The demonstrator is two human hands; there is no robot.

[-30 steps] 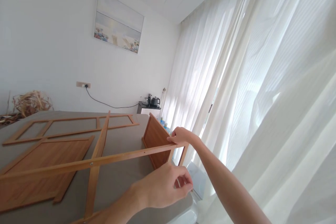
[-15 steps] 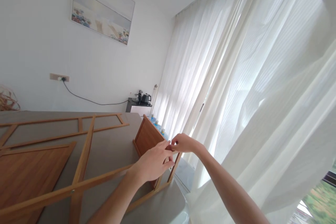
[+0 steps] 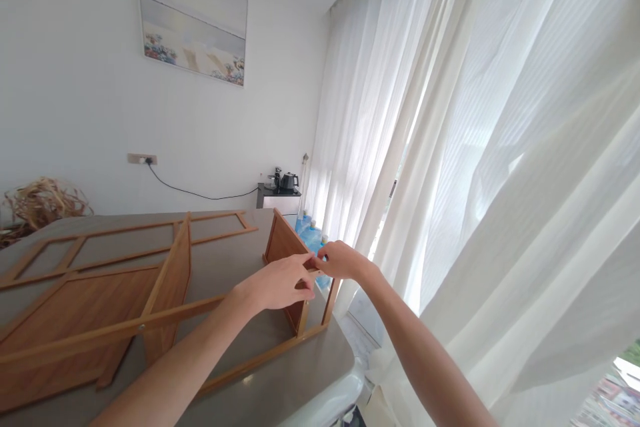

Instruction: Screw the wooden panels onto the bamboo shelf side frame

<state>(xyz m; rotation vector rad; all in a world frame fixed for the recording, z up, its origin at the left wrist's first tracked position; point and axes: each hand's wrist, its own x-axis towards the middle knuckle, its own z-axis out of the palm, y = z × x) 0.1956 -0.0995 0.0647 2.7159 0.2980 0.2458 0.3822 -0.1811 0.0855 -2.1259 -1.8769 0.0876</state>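
A partly assembled wooden shelf frame point(image 3: 250, 360) lies on its side, with brown panels held between its slim rails. My left hand point(image 3: 280, 282) is closed over the end of its upper wooden rail point(image 3: 200, 307), thumb and fingers curled round it. Beside it, my right hand point(image 3: 345, 260) is bent at the wrist, its fingertips pinched together at the same corner. Whatever sits in that pinch is too small and hidden to name. Just behind both hands stands the end panel point(image 3: 287, 240). Farther left, a middle panel point(image 3: 173, 293) crosses the frame.
The grey table point(image 3: 225, 260) also bears a flat ladder-like wooden frame point(image 3: 115, 250) and a loose panel point(image 3: 75, 320). White curtains point(image 3: 450, 180) hang close on the right. Blue water bottles point(image 3: 311, 233) and a kettle point(image 3: 289, 180) on a cabinet are beyond the table.
The view has tilted and shifted, showing more of the table's near right corner and the bottles. Both hands stay at the same corner of the frame.
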